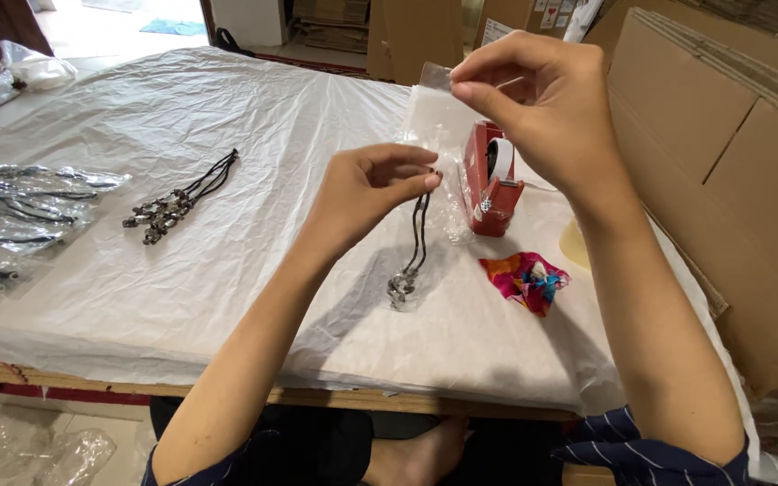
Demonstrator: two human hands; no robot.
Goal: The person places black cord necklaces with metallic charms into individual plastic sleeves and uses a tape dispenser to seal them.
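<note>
Small packing workshop: wooden worktable w/ crinkled white plastic sheet point(227, 117); flat brown cardboard cartons point(722, 153) stacked right and far; red tape dispenser point(490, 184); clear-bagged black cord necklaces point(20, 211) far left, loose black cord bundle point(177, 200) nearby.

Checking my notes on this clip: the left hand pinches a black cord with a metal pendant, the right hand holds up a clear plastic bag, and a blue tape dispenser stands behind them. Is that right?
One detail is off: the tape dispenser is red, not blue, as the head view shows. The rest holds: the left hand pinches the black cord with a metal pendant, and the right hand holds up the clear plastic bag.
</note>
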